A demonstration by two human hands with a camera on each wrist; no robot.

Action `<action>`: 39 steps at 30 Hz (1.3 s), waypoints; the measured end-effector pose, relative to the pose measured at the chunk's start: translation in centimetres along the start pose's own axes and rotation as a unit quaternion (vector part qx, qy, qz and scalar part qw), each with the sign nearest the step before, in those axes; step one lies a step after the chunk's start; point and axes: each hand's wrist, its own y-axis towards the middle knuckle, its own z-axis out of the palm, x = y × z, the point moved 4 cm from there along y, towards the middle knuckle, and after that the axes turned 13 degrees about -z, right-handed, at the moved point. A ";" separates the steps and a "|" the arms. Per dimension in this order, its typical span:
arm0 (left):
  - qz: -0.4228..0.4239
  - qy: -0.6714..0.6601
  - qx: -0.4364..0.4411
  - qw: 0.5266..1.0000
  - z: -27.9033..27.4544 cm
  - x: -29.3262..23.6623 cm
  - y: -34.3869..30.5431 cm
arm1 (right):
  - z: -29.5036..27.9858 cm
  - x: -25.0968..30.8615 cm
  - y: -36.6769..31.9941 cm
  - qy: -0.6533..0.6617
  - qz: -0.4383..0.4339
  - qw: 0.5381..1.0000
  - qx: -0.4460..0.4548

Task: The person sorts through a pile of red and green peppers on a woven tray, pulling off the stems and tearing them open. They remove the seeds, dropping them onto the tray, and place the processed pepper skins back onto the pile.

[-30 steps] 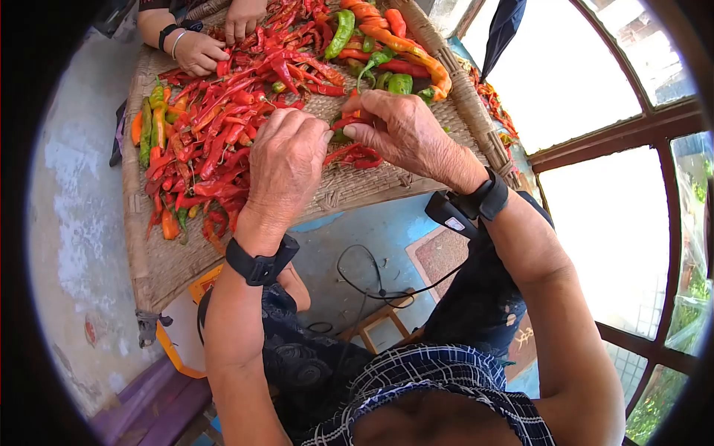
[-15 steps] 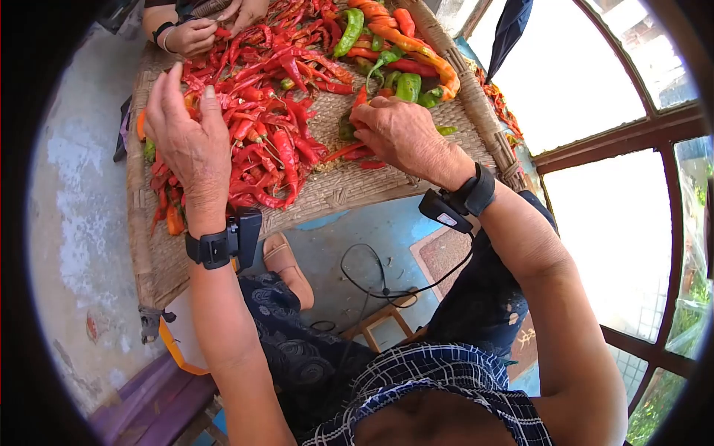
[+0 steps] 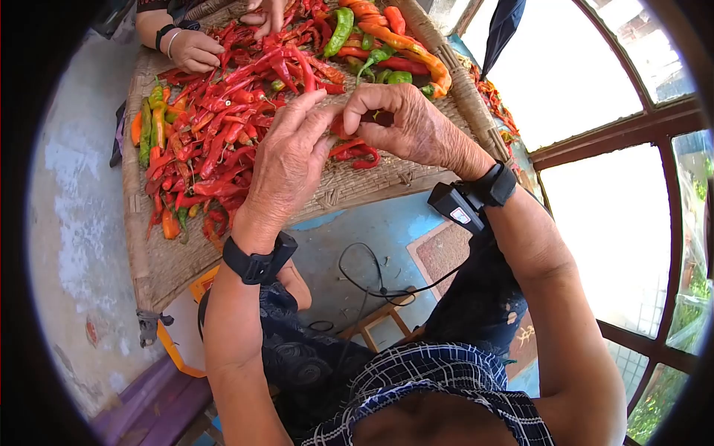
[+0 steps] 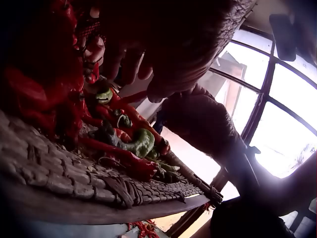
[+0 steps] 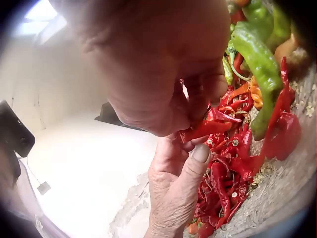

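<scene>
Over the near edge of the woven mat, my left hand (image 3: 286, 160) and right hand (image 3: 413, 126) meet with fingertips close together. A red chili pepper (image 5: 208, 130) is between them in the right wrist view. My right fingertips pinch one end of it, and my left thumb and fingers close on it from below. My fingers hide part of the pepper. A heap of red chili peppers (image 3: 216, 149) lies just beyond and left of my left hand. Two red peppers (image 3: 358, 154) lie below my right hand.
The woven mat (image 3: 178, 271) has a raised rim. Green pepper (image 3: 340, 32) and orange pepper (image 3: 409, 48) lie at the far right. Another person's hand (image 3: 195, 50) is at the far side of the heap. A window (image 3: 606, 223) stands right; a cable (image 3: 379, 279) crosses the floor.
My left hand reached left over the heap with spread fingers, then came back to my right hand, where both hold a red pepper. My right hand stayed near the mat's right part.
</scene>
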 end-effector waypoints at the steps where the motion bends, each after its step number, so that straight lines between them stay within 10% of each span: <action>1: 0.001 0.000 0.001 1.000 -0.1 0.1 0.0 | 0.1 -0.1 0.0 0.038 -0.001 0.999 0.005; 7: -0.004 0.084 -0.140 0.987 -3.3 0.8 1.3 | -1.3 -1.3 -0.5 0.033 0.088 0.990 -0.106; 14: -0.125 0.299 -0.320 0.890 -9.2 6.3 1.5 | 0.7 -1.7 -2.5 -0.339 0.087 0.923 0.159; 23: 0.006 0.287 -0.179 0.941 -3.8 0.6 0.8 | 1.7 -2.6 -2.5 -0.416 0.064 0.885 0.200; 30: 0.035 0.215 -0.033 0.975 0.5 -1.1 -1.0 | 1.2 0.4 -0.8 -0.374 -0.039 0.924 0.067; 39: 0.014 0.229 -0.079 0.970 -2.0 0.1 0.5 | 0.2 0.5 -0.8 -0.316 -0.035 0.948 -0.008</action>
